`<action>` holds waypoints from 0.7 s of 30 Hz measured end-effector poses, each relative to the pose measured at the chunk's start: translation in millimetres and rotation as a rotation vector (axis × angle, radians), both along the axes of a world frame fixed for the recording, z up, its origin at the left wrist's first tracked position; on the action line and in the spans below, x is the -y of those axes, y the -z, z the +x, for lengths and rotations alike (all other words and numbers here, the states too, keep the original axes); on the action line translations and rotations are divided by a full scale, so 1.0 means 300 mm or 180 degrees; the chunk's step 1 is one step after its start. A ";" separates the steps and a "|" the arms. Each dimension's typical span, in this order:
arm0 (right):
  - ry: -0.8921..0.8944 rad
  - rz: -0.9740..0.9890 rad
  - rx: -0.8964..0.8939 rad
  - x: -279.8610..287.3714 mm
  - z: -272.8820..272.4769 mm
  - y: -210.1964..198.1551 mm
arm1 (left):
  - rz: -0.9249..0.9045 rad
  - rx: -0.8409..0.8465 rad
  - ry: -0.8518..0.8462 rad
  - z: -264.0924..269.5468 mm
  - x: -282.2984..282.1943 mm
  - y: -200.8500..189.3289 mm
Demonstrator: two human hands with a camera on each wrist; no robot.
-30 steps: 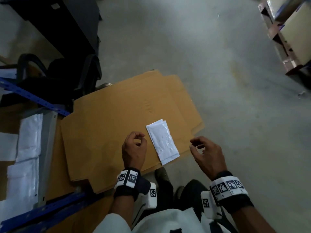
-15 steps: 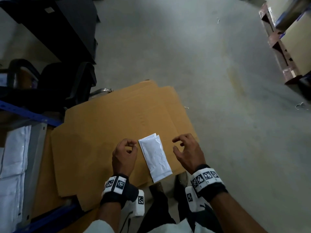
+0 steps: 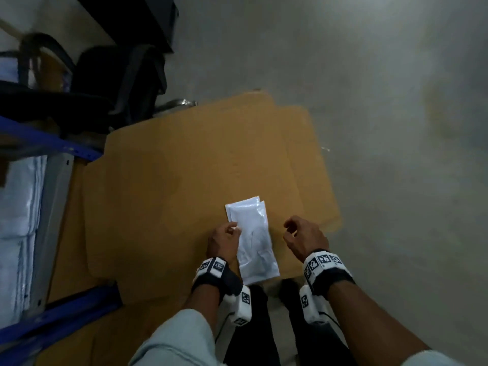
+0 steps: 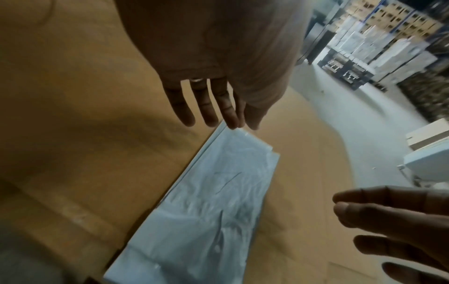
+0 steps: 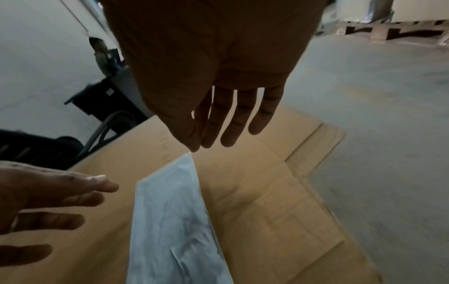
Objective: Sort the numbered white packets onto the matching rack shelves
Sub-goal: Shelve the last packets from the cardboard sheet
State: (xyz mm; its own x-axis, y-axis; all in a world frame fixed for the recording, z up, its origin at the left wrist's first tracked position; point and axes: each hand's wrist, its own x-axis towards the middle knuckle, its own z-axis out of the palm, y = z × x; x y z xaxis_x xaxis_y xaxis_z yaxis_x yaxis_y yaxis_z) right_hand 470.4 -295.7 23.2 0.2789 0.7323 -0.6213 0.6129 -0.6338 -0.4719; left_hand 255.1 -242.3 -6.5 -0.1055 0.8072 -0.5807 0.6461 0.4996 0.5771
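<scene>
A small stack of white packets lies flat on a brown cardboard sheet on the floor. My left hand is at the stack's left edge, and in the left wrist view its fingertips touch the far corner of the packets. To the right of the stack my right hand hovers with loose fingers and holds nothing. In the right wrist view its fingers hang above the cardboard just past the packets. No number can be read on the top packet.
A rack with blue beams stands at the left, with white packets stacked on its shelf. A black chair is behind the cardboard. Grey concrete floor stretches to the right. My legs are just below the stack.
Both hands have closed in on the packets. The left hand has gone from beside the stack to touching its left edge, and the right hand has come nearer its right side.
</scene>
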 end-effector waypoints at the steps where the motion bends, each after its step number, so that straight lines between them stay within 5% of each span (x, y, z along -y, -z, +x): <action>1: -0.0120 -0.0082 0.0043 0.000 -0.013 0.045 | -0.0084 -0.0031 -0.0009 -0.006 0.016 0.057; 5: -0.0382 -0.0316 0.0050 0.011 -0.073 0.208 | -0.0068 -0.0240 -0.0168 -0.039 0.054 0.230; 10: -0.0290 -0.0195 -0.0028 0.029 -0.153 0.325 | 0.0241 -0.0331 -0.0447 -0.040 0.073 0.297; 21: 0.0753 0.0423 -0.0351 0.053 -0.094 0.296 | 0.0565 -0.0035 -0.1013 -0.024 0.058 0.314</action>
